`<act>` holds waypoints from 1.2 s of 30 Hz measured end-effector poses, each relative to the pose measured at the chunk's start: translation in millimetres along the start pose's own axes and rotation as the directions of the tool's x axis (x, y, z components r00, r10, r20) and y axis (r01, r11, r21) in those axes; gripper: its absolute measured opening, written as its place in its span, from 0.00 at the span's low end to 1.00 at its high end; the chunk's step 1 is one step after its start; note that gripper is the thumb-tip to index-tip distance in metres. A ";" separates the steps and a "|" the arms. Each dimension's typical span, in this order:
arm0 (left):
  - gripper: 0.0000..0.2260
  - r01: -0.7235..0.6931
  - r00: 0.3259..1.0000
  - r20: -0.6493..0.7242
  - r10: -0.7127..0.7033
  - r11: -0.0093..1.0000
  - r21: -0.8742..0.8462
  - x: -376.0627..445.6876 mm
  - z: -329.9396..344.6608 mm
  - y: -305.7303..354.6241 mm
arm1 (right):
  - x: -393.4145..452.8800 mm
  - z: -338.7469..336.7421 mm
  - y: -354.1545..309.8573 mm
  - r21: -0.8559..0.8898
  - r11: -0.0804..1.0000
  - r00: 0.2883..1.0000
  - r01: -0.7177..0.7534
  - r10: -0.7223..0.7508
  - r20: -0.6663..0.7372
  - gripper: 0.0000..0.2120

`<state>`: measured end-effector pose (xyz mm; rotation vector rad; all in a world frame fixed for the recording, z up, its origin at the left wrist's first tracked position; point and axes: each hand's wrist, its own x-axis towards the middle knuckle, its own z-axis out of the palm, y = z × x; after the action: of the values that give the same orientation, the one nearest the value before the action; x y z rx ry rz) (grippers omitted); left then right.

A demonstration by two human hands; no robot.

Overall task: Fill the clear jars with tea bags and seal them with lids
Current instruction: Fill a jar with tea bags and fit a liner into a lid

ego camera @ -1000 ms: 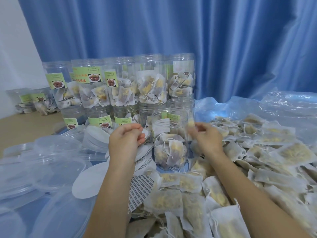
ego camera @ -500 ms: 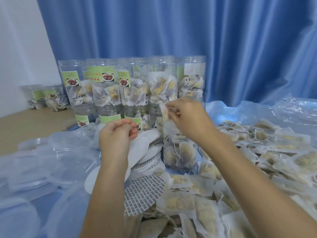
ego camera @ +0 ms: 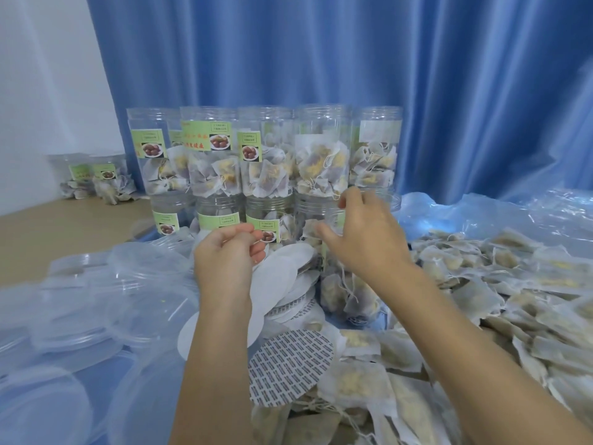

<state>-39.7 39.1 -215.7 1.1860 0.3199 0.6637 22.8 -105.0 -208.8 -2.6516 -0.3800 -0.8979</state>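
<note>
The right hand (ego camera: pixel 362 239) was found spread above the open jar (ego camera: pixel 346 284) at 12 o'clock, the left hand (ego camera: pixel 227 252) pinched on something unidentifiable; bags are best dropped centrally, clear of the rim.

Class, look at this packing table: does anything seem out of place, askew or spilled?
Two jars at the far left stand apart from the stacked jars, with tea bags bunched around their bases as if spilled. The seal discs lie in a slipped, untidy pile.

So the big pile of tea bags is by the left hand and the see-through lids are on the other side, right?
Not quite. In the head view the tea bags lie by the right hand, and the see-through lids are on the left hand's side.
</note>
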 end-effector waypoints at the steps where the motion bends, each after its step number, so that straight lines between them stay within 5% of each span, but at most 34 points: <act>1: 0.09 0.003 1.000 -0.003 -0.003 1.000 0.003 0.0 -0.2 0.1 | -2.7 0.5 -0.6 0.042 0.998 0.997 0.042 -0.039 -0.072 0.20; 4: 0.09 -0.016 0.999 -0.039 0.017 1.000 0.017 1.0 -2.8 0.6 | -8.4 -0.5 -9.9 0.141 0.911 0.910 0.387 -0.352 -0.221 0.09; 7: 0.10 -0.039 0.995 -0.091 0.041 0.999 0.031 4.9 -7.8 -0.2 | -11.2 6.7 -23.7 0.300 0.824 0.832 0.481 -0.537 0.142 0.14; 10: 0.10 -0.049 0.989 -0.135 0.064 0.993 0.109 10.4 -13.8 -4.8 | -14.6 20.6 -32.0 0.263 0.891 0.792 0.370 -0.450 0.412 0.26; 12: 0.09 -0.081 0.973 -0.183 0.139 0.952 0.295 14.2 -16.9 -9.5 | -19.0 29.3 -35.2 0.152 0.918 0.817 0.365 -0.395 0.421 0.29; 15: 0.10 -0.112 0.932 -0.173 0.317 0.711 0.695 12.8 -20.0 -17.2 | -24.2 42.7 -36.0 0.065 0.936 0.844 0.346 -0.340 0.414 0.29; 21: 0.22 -0.026 0.950 -0.120 0.287 0.459 0.888 11.1 -27.9 -30.4 | -25.8 51.2 -29.1 0.305 0.952 0.907 0.034 -0.157 0.390 0.33; 28: 0.23 -0.029 0.979 -0.067 0.194 0.458 0.888 22.1 -30.6 -38.9 | -31.5 38.8 -23.6 0.582 0.809 0.979 -0.083 -0.043 0.199 0.22; 33: 0.21 0.015 0.956 -0.195 0.221 0.625 0.780 22.8 -29.9 -34.2 | -37.4 40.4 -28.0 0.667 0.743 0.995 -0.055 -0.015 0.099 0.22; 36: 0.21 0.043 0.966 -0.180 0.186 0.572 0.819 24.0 -31.5 -37.2 | -39.6 44.4 -27.8 0.655 0.755 0.997 -0.030 -0.024 0.073 0.22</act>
<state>-27.3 69.6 -259.0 2.0343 0.8713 0.7606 6.7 -68.7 -261.1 -2.0235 -0.5861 -0.5184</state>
